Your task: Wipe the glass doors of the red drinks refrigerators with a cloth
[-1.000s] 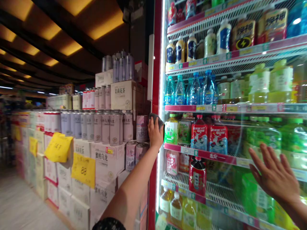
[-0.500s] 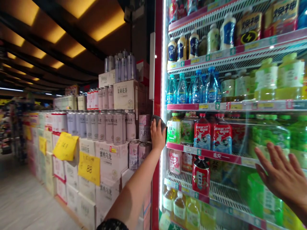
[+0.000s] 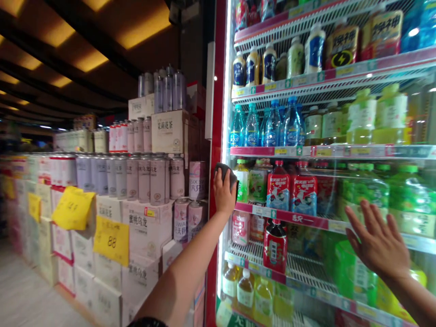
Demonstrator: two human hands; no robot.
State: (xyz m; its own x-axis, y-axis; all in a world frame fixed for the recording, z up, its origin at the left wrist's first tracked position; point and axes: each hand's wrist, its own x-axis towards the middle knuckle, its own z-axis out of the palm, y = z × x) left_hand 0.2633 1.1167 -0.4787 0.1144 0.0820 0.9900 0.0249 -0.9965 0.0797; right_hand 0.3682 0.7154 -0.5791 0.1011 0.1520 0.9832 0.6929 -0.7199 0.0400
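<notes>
My left hand [image 3: 224, 193] reaches forward with its fingers over a dark grey cloth [image 3: 227, 170], pressing it against the lit edge of the drinks fridge, by its red frame [image 3: 213, 190]. Behind and just right of that hand stands a green-capped tea bottle [image 3: 242, 179], partly covered. My right hand [image 3: 379, 243] holds nothing; its fingers are spread, palm towards the fridge front, before large green bottles [image 3: 369, 179]. Whether this palm touches the glass I cannot tell.
Fridge shelves carry blue water bottles [image 3: 272, 122], red juice bottles [image 3: 277, 186] and a dark red bottle [image 3: 275, 245]. To the left, stacked white cartons [image 3: 146, 227] bear tall cans [image 3: 158, 177] and yellow price signs [image 3: 111, 240]. Floor [image 3: 30, 286] shows at lower left.
The view has shifted slightly right, so cartons and shelves sit further left. My left hand, with the cloth, has moved slightly right across the fridge's edge. My right hand stays spread.
</notes>
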